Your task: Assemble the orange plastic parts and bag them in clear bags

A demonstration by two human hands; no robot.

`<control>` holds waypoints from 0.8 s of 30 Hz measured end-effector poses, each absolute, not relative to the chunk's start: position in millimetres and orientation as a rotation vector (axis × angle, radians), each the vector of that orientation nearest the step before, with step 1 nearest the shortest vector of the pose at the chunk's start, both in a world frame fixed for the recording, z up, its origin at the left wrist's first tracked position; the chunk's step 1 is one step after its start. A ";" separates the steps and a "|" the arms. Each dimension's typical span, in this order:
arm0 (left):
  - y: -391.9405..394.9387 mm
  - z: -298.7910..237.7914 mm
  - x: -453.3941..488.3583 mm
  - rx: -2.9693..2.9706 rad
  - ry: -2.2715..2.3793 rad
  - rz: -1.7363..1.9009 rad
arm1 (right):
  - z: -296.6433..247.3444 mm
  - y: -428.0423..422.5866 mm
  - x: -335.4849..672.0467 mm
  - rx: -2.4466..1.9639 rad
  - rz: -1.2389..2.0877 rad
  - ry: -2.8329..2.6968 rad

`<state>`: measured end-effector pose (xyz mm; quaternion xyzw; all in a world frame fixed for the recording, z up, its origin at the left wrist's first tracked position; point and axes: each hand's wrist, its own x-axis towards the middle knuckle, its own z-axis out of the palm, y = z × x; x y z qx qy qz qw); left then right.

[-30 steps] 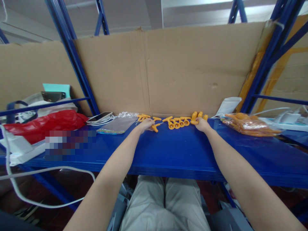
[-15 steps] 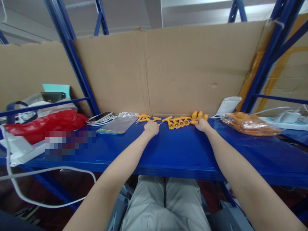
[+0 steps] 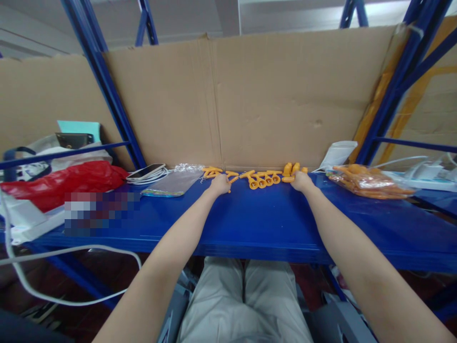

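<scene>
My left hand [image 3: 219, 185] is closed at the back of the blue tabletop, its fingers around an orange T-handled plastic piece [image 3: 229, 191] whose end sticks out on the right. Behind it lie several similar orange T-shaped pieces [image 3: 212, 170] with small chains. To its right is a row of orange cup-ended pieces [image 3: 262, 182], open ends facing me. My right hand [image 3: 303, 182] is closed at the end of that row, fingertips on an orange plastic piece [image 3: 287, 179]. Several orange pieces [image 3: 295, 168] stand upright just behind it. The fingers of both hands are partly hidden.
A clear bag of orange parts [image 3: 371, 182] lies at right, near a white power strip [image 3: 435, 183]. On the left are a flat clear bag [image 3: 171, 183], a phone [image 3: 148, 172] on a coiled cable and a red bag [image 3: 82, 181]. A cardboard panel [image 3: 285, 100] closes the back.
My left hand has shifted slightly left, and an orange end now shows beside it. The right hand has moved barely at all. The view has tilted a little.
</scene>
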<state>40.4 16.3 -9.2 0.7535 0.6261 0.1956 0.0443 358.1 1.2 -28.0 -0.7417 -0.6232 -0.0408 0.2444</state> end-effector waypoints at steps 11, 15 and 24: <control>16.5 -15.1 43.8 2.485 1.670 0.807 | 1.7 -18.0 315.6 -1.669 -0.087 -1.827; 14.9 -14.4 43.2 2.514 1.601 0.813 | -0.4 -18.7 302.4 -1.566 -0.062 -1.980; 11.9 -16.1 47.8 2.574 1.467 0.892 | -9.0 -9.7 299.4 -1.391 -0.037 -2.070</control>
